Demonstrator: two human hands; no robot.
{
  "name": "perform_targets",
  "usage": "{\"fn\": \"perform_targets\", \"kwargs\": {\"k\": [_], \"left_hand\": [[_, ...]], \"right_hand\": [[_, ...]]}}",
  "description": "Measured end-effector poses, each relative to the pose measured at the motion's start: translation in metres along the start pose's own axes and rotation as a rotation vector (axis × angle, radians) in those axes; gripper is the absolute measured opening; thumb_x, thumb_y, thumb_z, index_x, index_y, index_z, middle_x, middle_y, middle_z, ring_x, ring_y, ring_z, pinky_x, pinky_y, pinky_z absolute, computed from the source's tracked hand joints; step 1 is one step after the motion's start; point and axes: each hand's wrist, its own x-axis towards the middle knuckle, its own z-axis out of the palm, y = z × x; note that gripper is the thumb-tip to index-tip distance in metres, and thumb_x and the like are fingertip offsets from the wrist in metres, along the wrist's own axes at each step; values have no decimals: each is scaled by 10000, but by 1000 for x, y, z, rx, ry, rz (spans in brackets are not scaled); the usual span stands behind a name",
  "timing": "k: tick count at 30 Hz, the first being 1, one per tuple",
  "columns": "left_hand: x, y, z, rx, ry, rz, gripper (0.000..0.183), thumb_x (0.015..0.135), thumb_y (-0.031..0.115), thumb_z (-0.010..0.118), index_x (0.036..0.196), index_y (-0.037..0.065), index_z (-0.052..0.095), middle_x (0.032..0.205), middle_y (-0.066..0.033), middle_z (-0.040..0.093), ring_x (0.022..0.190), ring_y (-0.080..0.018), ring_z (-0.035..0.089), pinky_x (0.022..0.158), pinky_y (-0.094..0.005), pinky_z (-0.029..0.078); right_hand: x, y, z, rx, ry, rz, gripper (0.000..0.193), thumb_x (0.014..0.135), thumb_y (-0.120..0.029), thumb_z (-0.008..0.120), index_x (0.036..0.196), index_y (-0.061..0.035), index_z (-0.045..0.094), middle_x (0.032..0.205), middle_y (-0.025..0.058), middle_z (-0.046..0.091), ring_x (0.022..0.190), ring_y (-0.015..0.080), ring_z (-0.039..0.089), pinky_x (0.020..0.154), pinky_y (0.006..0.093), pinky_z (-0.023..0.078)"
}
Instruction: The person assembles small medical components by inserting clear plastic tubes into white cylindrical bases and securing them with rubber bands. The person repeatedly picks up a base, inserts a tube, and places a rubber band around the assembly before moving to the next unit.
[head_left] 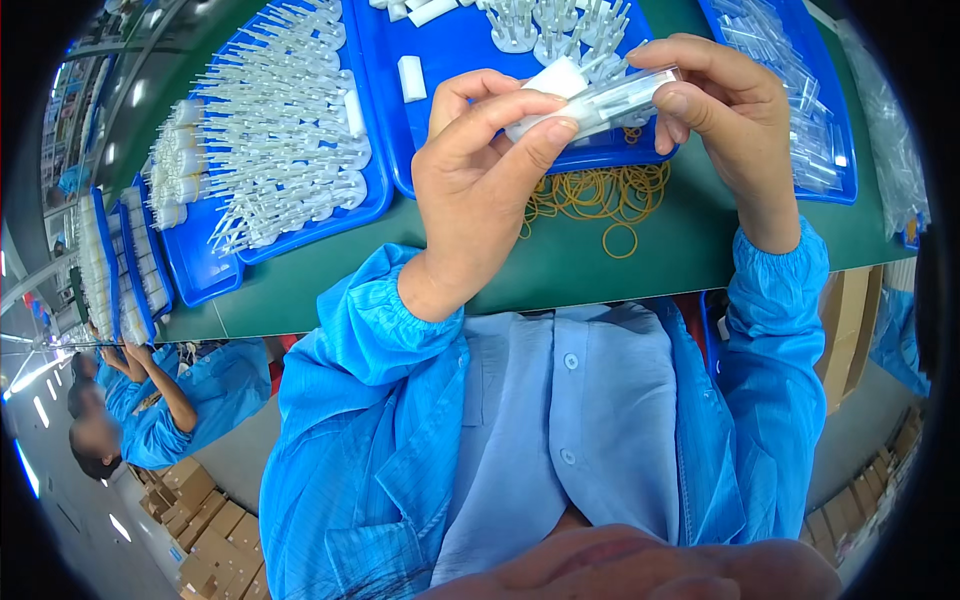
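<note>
Above the near edge of the table, my two hands hold a clear plastic sleeve (630,98) tilted up to the right, with thin grey pins inside. My left hand (480,160) is closed around its left end, where a white base partly shows between thumb and fingers. A white block (560,80) sticks up at the left fingertips; whether it is gripped or lies behind them I cannot tell. My right hand (725,110) pinches the sleeve's right end between thumb and index finger. Beneath the hands, yellow rubber bands (620,195) lie in a loose pile.
A blue tray (378,190) at the left holds many white pinned pieces. The middle blue tray (405,130) bears white blocks and more pinned pieces. Clear sleeves fill the right blue tray (845,185). A co-worker (190,400) in blue sits at the far left.
</note>
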Motion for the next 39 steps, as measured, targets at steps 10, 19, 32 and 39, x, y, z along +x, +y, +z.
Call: {"fn": "perform_targets", "kwargs": {"k": [10,19,32,39], "left_hand": [[1,2,4,-29,21,-17,159,797,-21,729,950,6,693,1077,-64,510,946,-131,530,810,-239,448],[1,1,5,32,26,68,195,783,-64,726,922,0,605,1075,-58,478,941,-124,522,793,-241,470],[-6,-1,11,-207,-43,-160,202,815,-71,695,940,4,555,1063,-48,444,1009,-144,563,799,-238,528],[-9,2,16,-330,42,-307,151,868,-19,658,933,23,528,977,-87,605,897,-132,610,765,-245,514]], "right_hand": [[4,5,-2,-4,-94,-152,209,900,-78,588,1072,20,654,898,91,598,630,106,584,556,221,487],[1,4,2,-18,-25,-59,219,934,-126,569,1082,12,653,862,74,594,607,87,558,541,210,461],[4,-3,13,42,89,-37,184,894,13,609,1059,1,529,800,46,589,607,42,547,526,175,444],[5,-3,23,-84,150,-89,157,884,17,625,1027,22,562,781,32,584,603,35,534,525,170,425]]}}
